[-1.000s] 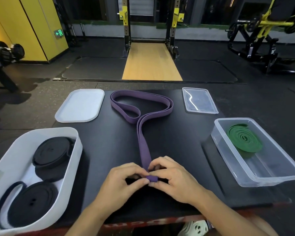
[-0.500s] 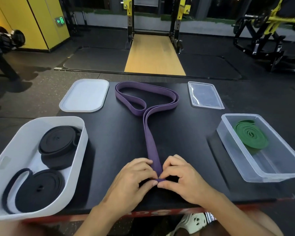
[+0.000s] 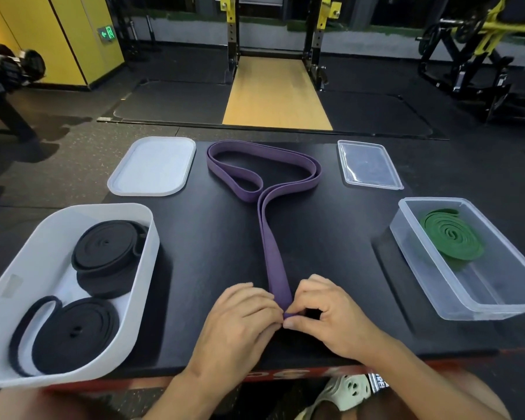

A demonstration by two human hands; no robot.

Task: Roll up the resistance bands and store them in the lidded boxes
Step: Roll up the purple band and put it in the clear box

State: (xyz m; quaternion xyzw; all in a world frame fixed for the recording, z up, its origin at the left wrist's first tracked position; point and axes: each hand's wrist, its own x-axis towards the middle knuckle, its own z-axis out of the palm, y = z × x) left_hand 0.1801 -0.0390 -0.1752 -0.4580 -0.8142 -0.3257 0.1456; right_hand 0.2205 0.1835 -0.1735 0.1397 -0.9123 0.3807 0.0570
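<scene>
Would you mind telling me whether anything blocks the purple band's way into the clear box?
Nothing visible does: only table lies between the purple band and the clear box, whose lid is off.

Boxes flank a band on the black worktop (image 3: 212,244).
The purple rubber resistance band (image 3: 274,262) runs up mid-frame from the left hand (image 3: 240,324) and right hand (image 3: 332,318), lower centre. Lower left, a white plastic box (image 3: 103,206) holds two black rolled bands (image 3: 106,248), white plastic lid (image 3: 152,166) above; right, a clear plastic box (image 3: 482,310) holds a green rolled band (image 3: 452,241), clear plastic lid (image 3: 369,165) above.
</scene>
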